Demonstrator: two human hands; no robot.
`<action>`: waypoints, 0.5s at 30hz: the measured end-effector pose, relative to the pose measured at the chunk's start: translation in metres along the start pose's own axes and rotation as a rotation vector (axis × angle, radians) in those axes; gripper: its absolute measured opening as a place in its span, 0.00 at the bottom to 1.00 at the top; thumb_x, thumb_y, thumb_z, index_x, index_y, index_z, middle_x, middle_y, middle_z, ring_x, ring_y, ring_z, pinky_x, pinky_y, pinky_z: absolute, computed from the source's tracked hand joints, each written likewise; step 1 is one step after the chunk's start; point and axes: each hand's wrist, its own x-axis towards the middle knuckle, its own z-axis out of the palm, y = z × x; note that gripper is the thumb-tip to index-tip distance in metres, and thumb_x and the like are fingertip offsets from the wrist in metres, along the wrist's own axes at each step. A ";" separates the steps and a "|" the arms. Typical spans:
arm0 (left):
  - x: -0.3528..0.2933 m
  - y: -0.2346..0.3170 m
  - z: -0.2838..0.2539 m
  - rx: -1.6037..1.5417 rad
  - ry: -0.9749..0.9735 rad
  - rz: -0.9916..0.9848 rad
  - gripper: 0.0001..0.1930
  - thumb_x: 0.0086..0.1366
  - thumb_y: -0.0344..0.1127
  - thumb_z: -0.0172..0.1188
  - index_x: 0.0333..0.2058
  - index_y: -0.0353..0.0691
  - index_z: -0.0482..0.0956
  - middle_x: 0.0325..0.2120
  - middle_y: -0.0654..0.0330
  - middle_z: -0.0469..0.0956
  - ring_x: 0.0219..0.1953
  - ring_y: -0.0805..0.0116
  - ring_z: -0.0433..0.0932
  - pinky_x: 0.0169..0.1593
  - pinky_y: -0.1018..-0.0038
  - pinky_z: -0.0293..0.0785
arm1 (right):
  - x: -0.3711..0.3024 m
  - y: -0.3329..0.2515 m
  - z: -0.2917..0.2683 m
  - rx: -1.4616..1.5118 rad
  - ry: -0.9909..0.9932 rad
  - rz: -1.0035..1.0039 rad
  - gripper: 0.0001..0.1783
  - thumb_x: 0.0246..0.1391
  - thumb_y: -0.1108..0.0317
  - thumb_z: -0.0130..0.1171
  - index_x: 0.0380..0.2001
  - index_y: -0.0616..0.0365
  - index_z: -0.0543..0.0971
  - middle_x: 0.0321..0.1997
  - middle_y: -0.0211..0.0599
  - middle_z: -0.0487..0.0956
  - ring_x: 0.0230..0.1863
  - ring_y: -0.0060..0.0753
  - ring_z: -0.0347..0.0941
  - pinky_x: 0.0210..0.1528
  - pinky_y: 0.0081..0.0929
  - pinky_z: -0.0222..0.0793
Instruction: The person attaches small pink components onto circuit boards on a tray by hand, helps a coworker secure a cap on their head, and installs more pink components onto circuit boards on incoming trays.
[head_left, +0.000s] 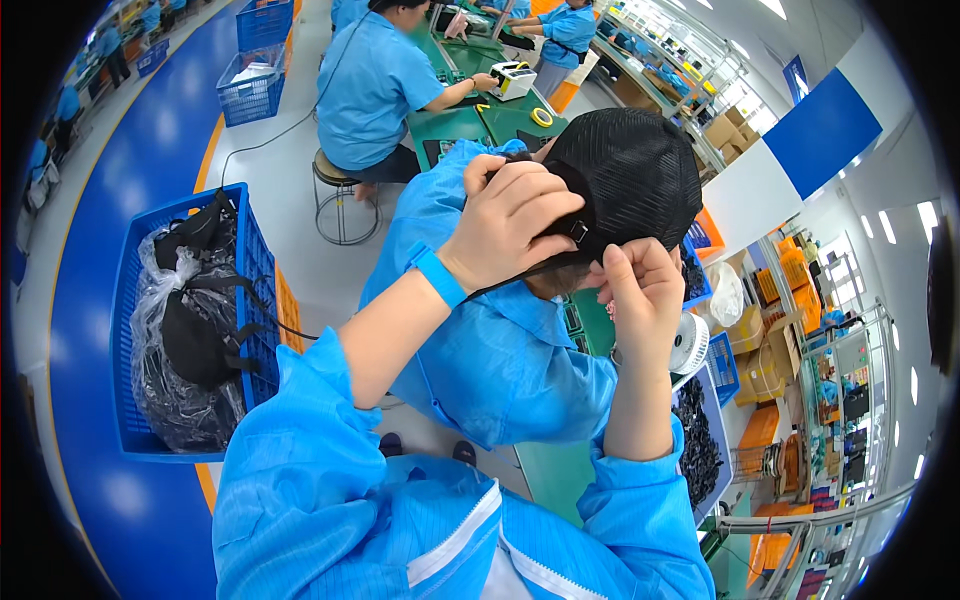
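Left grip (518, 215) holding domed, ribbed black cap (630, 165) | right grip (642, 285) pinched

White-zipped blue jacket (340, 510), 1 blue wristband (436, 275)

Cap (635, 165) on co-worker (480, 350), ctr.; bag (165, 385) in crate (124, 330), L; 2nd co-worker (365, 95) on stool (330, 172), beyond; tape (534, 117) on bench (455, 122), L of cap; bin (727, 450), R.

Bright, even light fills the room, with white strip lights (888, 227) overhead; the blue floor (88, 350) glares, and edges curve into black.
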 end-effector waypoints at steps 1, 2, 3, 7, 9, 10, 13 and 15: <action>-0.001 -0.001 -0.002 0.007 -0.009 0.016 0.13 0.43 0.37 0.72 0.30 0.52 0.80 0.39 0.67 0.76 0.47 0.69 0.73 0.54 0.65 0.55 | 0.002 0.000 -0.001 0.034 -0.008 0.025 0.09 0.61 0.70 0.57 0.27 0.61 0.72 0.25 0.35 0.79 0.23 0.18 0.75 0.27 0.10 0.68; -0.002 -0.002 -0.003 0.006 -0.008 0.011 0.13 0.43 0.37 0.72 0.30 0.52 0.80 0.39 0.67 0.76 0.47 0.69 0.73 0.54 0.65 0.55 | 0.004 0.000 -0.002 0.067 -0.017 0.051 0.09 0.60 0.70 0.57 0.27 0.60 0.72 0.25 0.35 0.79 0.23 0.18 0.75 0.27 0.10 0.69; -0.002 -0.002 -0.005 0.019 -0.029 0.053 0.12 0.44 0.36 0.71 0.29 0.52 0.80 0.40 0.67 0.76 0.47 0.69 0.73 0.54 0.66 0.55 | 0.005 0.002 -0.003 0.165 -0.017 0.093 0.08 0.60 0.71 0.57 0.27 0.60 0.72 0.25 0.35 0.80 0.23 0.19 0.76 0.27 0.10 0.69; -0.001 -0.009 -0.002 0.048 -0.014 0.053 0.08 0.46 0.30 0.66 0.26 0.49 0.80 0.41 0.67 0.75 0.48 0.67 0.72 0.53 0.66 0.56 | 0.000 -0.005 0.002 -0.023 0.018 0.020 0.07 0.59 0.71 0.57 0.27 0.61 0.73 0.25 0.37 0.80 0.24 0.19 0.76 0.25 0.11 0.67; 0.001 -0.014 -0.004 0.045 0.020 -0.007 0.08 0.44 0.27 0.65 0.26 0.47 0.81 0.43 0.64 0.75 0.49 0.65 0.72 0.53 0.66 0.57 | -0.007 -0.007 0.008 -0.288 -0.016 -0.125 0.06 0.57 0.73 0.58 0.26 0.61 0.74 0.26 0.34 0.80 0.27 0.18 0.75 0.44 0.21 0.71; 0.001 -0.015 -0.007 0.058 0.026 -0.016 0.08 0.44 0.27 0.65 0.26 0.47 0.81 0.43 0.64 0.75 0.49 0.65 0.72 0.53 0.66 0.57 | -0.009 -0.011 0.010 -0.556 -0.066 -0.308 0.06 0.54 0.76 0.58 0.24 0.61 0.73 0.27 0.31 0.80 0.29 0.18 0.74 0.63 0.32 0.57; 0.005 -0.015 -0.009 -0.045 -0.010 -0.111 0.09 0.44 0.27 0.65 0.27 0.47 0.80 0.46 0.61 0.73 0.52 0.60 0.69 0.54 0.63 0.58 | -0.008 -0.013 0.011 -0.798 -0.060 -0.650 0.07 0.52 0.78 0.57 0.23 0.61 0.71 0.33 0.36 0.80 0.29 0.19 0.71 0.65 0.36 0.52; 0.009 0.002 -0.010 -0.075 0.083 -0.154 0.10 0.44 0.29 0.66 0.28 0.48 0.80 0.44 0.60 0.72 0.50 0.58 0.69 0.52 0.63 0.59 | -0.011 -0.003 0.004 -0.683 -0.048 -0.551 0.07 0.51 0.79 0.57 0.23 0.62 0.71 0.34 0.39 0.80 0.31 0.21 0.72 0.62 0.35 0.55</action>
